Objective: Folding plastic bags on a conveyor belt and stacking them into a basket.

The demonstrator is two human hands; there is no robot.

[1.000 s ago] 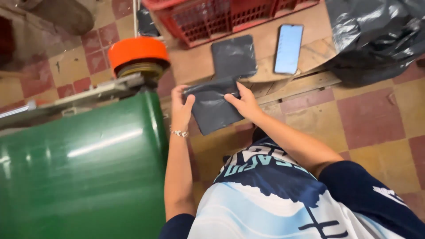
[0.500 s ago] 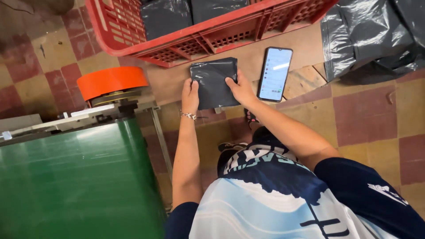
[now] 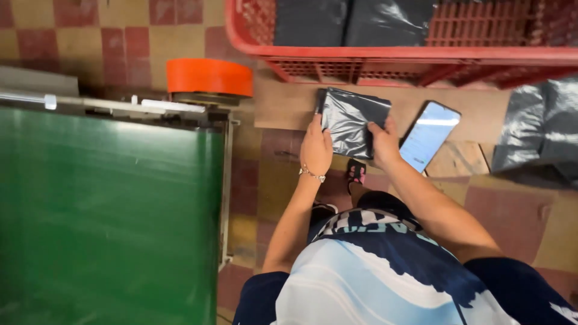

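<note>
Gripping, left hand (image 3: 315, 150): fingers closed on the left edge of a dark grey plastic package (image 3: 352, 120).
Right hand (image 3: 384, 143): clamped on the package's lower right corner, thumb on top.
Package: held flat between both hands, above the brown board (image 3: 283, 105), just below the red crate (image 3: 385, 54).
Phone (image 3: 428, 136): screen lit, just right of the right hand.
Green belt (image 3: 108, 216): left of the arms.
Orange roll (image 3: 209, 76): at the belt's far end.
Grey bags (image 3: 536, 132): far right.
</note>
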